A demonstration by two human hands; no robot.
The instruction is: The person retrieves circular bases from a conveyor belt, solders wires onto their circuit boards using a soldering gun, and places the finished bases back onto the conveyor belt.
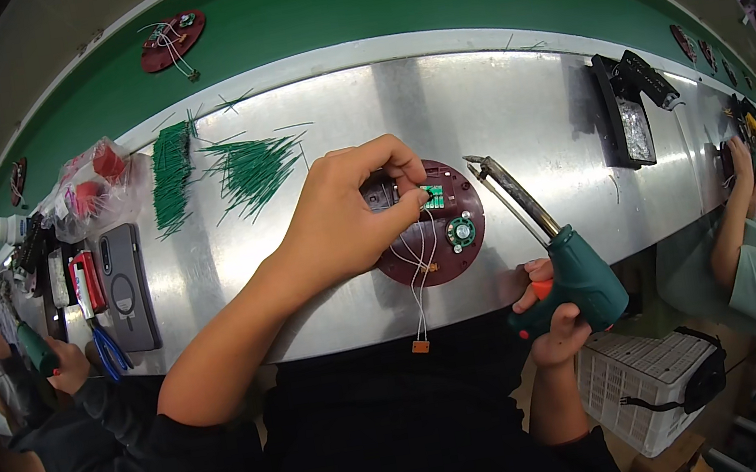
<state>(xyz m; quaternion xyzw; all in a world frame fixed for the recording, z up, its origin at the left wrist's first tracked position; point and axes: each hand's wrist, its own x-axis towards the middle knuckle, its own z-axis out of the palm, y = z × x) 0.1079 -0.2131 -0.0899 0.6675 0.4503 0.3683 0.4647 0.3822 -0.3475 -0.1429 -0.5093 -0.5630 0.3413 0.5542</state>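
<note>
Right hand (559, 338), near-right of maroon disc (454, 268): grip wrapped round green soldering gun (587, 275), its tip angled up right of disc, likely keeping heat off fingers. Orange tab (421, 347) dangles nearside of disc on white wires (420, 293), past the edge of the worktop (352, 323). Left hand (344, 207) over disc's left, fingertips pinching in at green board (433, 196), probably steadying; can't tell what's between them. Green strands (253, 172) left of disc, presumably for easy reach. Green belt (363, 4) beyond disc.
</note>
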